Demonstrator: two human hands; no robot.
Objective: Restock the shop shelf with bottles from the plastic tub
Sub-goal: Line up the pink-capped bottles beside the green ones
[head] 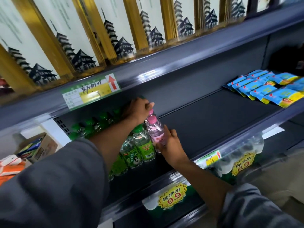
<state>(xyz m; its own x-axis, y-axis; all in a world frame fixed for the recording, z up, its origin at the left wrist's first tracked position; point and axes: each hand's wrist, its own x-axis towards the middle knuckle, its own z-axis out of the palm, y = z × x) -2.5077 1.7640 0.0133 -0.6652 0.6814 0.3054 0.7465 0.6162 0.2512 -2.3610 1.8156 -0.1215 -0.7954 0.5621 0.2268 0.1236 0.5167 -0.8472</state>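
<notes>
The right hand is gripping the front pink bottle low on the shelf, beside the green bottles; the left hand is pinching a rear pink cap (placement step). Next: seating upright, then letting go.

"9.9" on yellow starburst tags below shelf

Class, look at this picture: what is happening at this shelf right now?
A person in grey sleeves is stocking the middle shelf. The right hand grips the lower part of a pink-capped bottle standing at the front, beside the green-capped bottles. The left hand reaches over to a second pink-capped bottle behind it. Blue packets lie further right; the shelf between is bare.
</notes>
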